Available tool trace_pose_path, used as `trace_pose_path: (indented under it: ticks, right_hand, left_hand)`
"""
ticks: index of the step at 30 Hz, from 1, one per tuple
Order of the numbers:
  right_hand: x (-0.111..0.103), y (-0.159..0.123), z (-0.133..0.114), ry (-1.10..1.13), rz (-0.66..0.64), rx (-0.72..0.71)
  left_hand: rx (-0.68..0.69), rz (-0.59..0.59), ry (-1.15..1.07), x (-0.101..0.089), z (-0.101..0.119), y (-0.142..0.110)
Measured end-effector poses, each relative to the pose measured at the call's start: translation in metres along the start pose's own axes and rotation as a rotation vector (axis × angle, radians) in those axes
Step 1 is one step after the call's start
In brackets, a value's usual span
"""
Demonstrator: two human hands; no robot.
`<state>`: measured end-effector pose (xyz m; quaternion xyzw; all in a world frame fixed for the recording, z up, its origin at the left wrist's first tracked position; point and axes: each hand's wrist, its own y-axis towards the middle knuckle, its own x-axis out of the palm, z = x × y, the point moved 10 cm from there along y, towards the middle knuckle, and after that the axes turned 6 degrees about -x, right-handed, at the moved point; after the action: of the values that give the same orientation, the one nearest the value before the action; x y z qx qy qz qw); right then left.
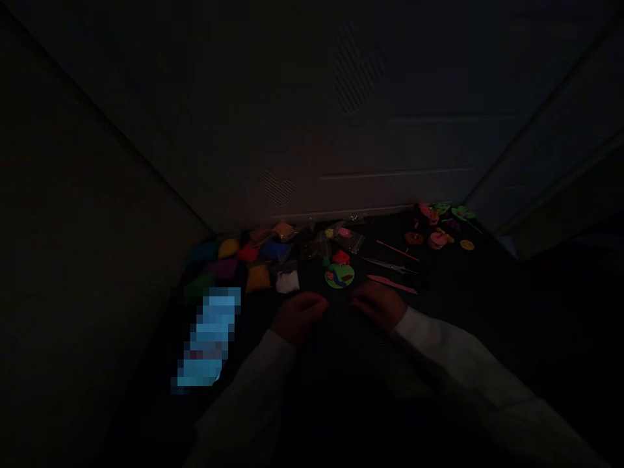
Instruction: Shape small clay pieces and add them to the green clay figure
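Dimly lit counter (468, 292): dark, bearing everything below.
Green disc (333, 279): lying just beyond and between both hands, topped with small coloured shapes.
Left hand (299, 315): curled; too dark to tell opening or grip.
Right hand (383, 305): curled, purplish speck at fingertips; grip unclear.
Scissors (390, 265): beyond right hand, near pink tool (392, 284).
Coloured packets (258, 277): clustered left.

There are two pink tools (392, 284), one green disc (336, 275) (one screen (208, 341)).

Scissors (390, 265) and pink tool (392, 284) obstruct reaching beyond the right hand (380, 304).
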<state>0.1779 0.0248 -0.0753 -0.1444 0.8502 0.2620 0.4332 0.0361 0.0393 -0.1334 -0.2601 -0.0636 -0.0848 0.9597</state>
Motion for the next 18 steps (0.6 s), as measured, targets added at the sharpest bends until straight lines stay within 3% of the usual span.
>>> trace_pose_path:
  ticks: [18]
  right_hand:
    - [0.0076, -0.0022, -0.0022, -0.073, -0.062, -0.014]
  left_hand:
    - [0.127, -0.030, 0.032, 0.0045, 0.0084, 0.0028]
